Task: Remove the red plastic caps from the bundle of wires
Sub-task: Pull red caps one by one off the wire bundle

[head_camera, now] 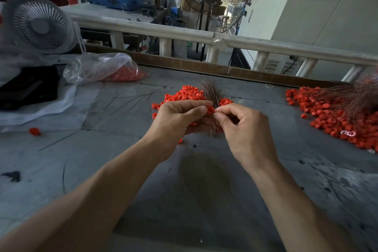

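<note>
My left hand (180, 120) grips a bundle of thin coppery wires (206, 92) above the grey table; the wire tips fan out beyond my fingers and the lower ends show under my palm. A red plastic cap (210, 110) sits between my left thumb and the fingertips of my right hand (245, 129), which pinches at it or at a wire beside it. A pile of loose red caps (184, 95) lies on the table just behind my hands.
A bigger heap of red caps with wires (335, 114) lies at the right. A clear plastic bag of caps (106, 69) and a small fan (38, 24) stand at the left. One stray cap (34, 131) lies at the left. A cardboard rim (204, 65) edges the table's far side.
</note>
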{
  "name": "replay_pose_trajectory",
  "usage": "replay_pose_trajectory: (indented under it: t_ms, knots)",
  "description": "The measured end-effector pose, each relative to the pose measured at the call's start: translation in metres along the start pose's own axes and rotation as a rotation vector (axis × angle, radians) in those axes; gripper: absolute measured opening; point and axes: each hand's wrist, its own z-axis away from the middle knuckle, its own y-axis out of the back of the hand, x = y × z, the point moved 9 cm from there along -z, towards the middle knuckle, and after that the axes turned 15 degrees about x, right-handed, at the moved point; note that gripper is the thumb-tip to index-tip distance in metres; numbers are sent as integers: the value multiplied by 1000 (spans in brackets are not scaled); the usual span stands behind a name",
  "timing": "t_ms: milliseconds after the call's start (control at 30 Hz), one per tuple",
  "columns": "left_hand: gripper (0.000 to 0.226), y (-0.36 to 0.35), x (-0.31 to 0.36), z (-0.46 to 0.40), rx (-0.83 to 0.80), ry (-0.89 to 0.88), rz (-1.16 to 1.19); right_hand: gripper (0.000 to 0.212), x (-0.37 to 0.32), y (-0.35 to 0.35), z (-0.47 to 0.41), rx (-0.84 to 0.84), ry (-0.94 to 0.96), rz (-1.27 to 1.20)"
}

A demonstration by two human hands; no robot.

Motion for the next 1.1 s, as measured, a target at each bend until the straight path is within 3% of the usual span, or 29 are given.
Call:
replay_pose_trajectory:
  t_ms: [400, 867, 1100]
  knots:
    - [24, -3, 0, 1, -30, 32, 57, 8, 3, -4, -1, -23, -50, -165]
    - [22, -4, 13, 5, -11, -63, 60, 23, 16, -16, 8, -91, -320, -326]
    - [25, -11, 13, 7, -64, -4, 135, 27, 18, -26, 15, -217, -412, -355]
